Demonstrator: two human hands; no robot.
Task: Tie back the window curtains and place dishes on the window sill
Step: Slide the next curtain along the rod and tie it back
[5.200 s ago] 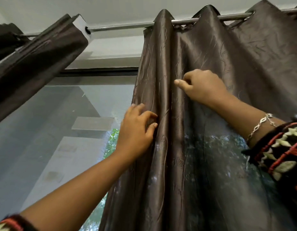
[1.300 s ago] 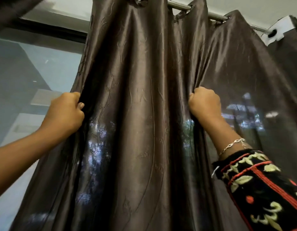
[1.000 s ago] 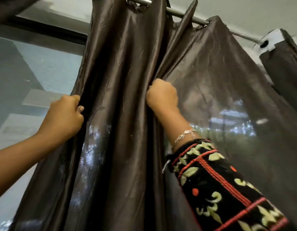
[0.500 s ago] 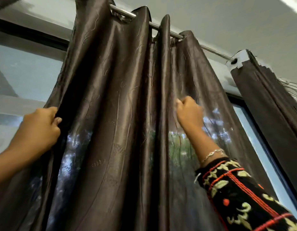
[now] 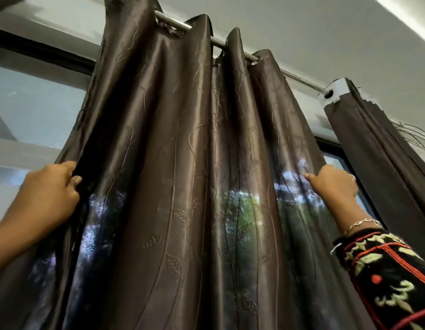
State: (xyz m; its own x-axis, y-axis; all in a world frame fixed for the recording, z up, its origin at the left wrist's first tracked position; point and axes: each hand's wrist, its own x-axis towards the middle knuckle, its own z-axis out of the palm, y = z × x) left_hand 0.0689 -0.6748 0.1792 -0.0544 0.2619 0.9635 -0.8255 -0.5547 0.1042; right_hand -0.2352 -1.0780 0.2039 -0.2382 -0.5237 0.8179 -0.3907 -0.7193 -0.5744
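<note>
Brown curtain hangs in deep folds between my two hands, eyelets threaded on the metal rod high above them. The cloth is shiny and stamped with a leaf pattern. Daylight and green show through it at about hand height.

Left hand: raised, arm bare and coming up from below. The fingers are curled round the curtain's left edge, the thumb is laid on the front, and a bunch of cloth is gathered in the grip. Window glass lies above and outside this hand.

Right hand: raised to about the same height, back of the hand toward me. It is closed on the curtain's right edge, with the thumb tip pressed to the front of the cloth. The fingers go behind the edge, so I cannot tell how far they wrap. A chain bracelet sits on the wrist, and just below it is a black sleeve stitched in red and pale yellow.

The hands are well apart, with the whole width of the panel stretched between them.

Outside my right hand a second curtain hangs bunched in tight pleats. Its top is by the white bracket where the rod ends. A narrow strip of glass shows between the two curtains, just beside my right knuckles. A few thin wires stick out beyond the bunched curtain.
</note>
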